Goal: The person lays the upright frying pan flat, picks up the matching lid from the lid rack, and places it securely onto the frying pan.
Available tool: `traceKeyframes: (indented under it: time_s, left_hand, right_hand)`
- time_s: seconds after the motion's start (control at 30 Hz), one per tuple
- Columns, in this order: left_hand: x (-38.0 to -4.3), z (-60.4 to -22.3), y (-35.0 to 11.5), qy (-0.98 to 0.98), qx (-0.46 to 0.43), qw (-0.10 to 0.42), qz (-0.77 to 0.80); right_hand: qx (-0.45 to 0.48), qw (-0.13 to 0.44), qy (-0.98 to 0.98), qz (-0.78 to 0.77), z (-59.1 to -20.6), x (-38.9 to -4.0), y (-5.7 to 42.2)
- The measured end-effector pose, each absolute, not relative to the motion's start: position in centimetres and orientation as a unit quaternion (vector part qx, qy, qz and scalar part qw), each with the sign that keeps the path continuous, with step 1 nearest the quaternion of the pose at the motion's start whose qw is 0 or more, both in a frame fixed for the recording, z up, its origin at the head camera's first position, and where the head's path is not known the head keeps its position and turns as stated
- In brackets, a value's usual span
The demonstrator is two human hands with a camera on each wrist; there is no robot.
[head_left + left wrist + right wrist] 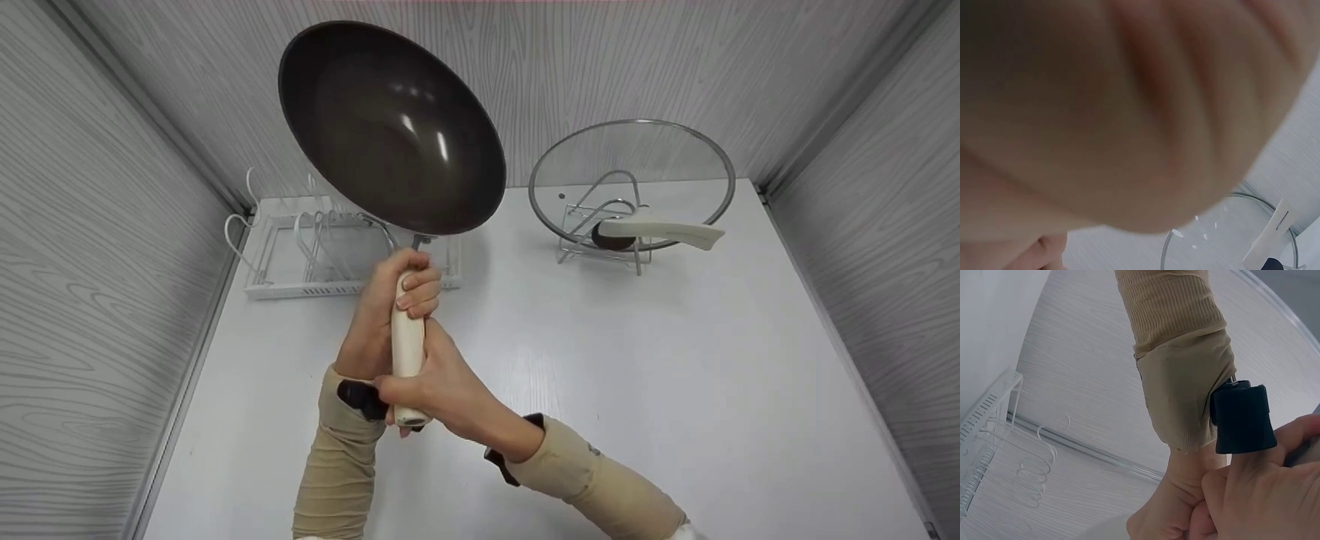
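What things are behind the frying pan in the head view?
Past the rim of the frying pan, the wood-grain wall and white rack show. Whatever lies directly behind the pan is covered from view.

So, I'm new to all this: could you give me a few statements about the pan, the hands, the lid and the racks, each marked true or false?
1. The left hand and right hand both grip the handle of the pan. True.
2. The pan's inner surface is white. False: it is dark brown.
3. The glass lid is propped in a wire stand. True.
4. The left hand is nearer the handle's free end. False: the right hand is.
5. The white rack is left of the wire stand. True.
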State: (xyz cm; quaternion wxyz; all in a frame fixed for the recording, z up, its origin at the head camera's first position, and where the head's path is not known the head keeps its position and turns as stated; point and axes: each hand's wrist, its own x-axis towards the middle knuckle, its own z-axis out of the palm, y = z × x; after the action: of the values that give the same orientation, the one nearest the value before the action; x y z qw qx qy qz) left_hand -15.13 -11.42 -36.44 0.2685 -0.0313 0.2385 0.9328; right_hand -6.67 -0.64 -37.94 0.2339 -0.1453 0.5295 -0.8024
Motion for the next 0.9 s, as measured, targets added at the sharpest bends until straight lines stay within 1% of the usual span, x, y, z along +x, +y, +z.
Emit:
traceKeyframes:
  time_s: [0.33,0.47,0.73,0.9]
  left_hand:
    - [-15.3,-37.1,-11.6,0.171,-0.01,0.285,0.943]
    - [-15.3,-37.5,-11.6,0.142,0.012,0.294,0.945]
    - [-15.9,-38.0,-11.5,0.082,0.069,0.347,0.932]
    - [-15.7,-38.1,-11.5,0.04,0.068,0.35,0.934]
  right_hand:
    - [-0.149,0.234,0.541,-0.794,-37.9,-6.7,-0.6]
    - [-0.145,0.234,0.543,-0.793,-37.9,-6.7,-0.6]
    - [-0.14,0.254,0.521,-0.803,-38.0,-6.7,-0.3]
    - [-0.15,0.26,0.519,-0.8,-37.9,-6.7,0.0]
